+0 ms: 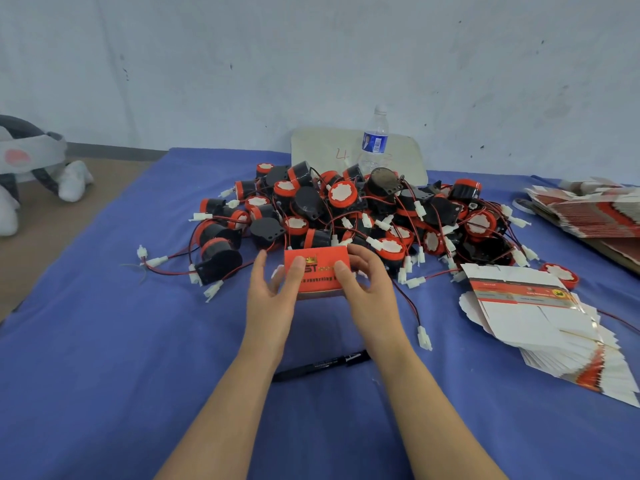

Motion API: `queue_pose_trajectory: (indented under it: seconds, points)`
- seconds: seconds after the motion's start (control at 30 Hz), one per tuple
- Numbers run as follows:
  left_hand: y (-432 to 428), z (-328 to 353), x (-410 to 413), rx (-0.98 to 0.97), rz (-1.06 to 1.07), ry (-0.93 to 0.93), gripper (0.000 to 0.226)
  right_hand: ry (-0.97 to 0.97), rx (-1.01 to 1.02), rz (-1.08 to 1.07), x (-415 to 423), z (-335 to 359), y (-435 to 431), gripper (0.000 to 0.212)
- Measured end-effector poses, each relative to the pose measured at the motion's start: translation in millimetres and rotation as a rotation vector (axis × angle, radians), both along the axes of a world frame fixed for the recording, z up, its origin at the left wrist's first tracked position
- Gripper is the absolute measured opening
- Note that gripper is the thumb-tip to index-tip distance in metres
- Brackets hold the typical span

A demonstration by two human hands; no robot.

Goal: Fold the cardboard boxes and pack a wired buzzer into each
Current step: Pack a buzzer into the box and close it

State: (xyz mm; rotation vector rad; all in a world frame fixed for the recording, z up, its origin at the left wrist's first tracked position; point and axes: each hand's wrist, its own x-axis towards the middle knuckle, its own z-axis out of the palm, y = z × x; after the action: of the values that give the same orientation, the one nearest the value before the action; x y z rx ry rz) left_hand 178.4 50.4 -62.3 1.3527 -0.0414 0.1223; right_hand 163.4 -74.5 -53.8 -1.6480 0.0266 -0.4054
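Your left hand (273, 299) and right hand (371, 287) each pinch the red box (320, 273), mid-surface, just before the buzzer pile (363, 209).

I see red box (320, 273) – folded into shape, printed face toward me, pinched between left hand (273, 292) and right hand (367, 282) | buzzers (346, 209) – black-and-red, wired, heaped just behind it | flat blanks (530, 306) fanned in a stack at right

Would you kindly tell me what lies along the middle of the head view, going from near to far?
Going away from the camera: pen → box → buzzer pile → bottle → wall.
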Motion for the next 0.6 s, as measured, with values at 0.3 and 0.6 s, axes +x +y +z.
queue_pose_trajectory:
  seconds: [0.3, 0.6]
  points:
    - [-2, 5, -6, 0.094, -0.020, -0.054, 0.032, 0.140, -0.017, 0.175, -5, 2, -5, 0.049]
    - [-156, 104, -73, -0.027, -0.401, -0.207, 0.028, -0.023, 0.177, -0.403, -127, 86, -127, 0.037]
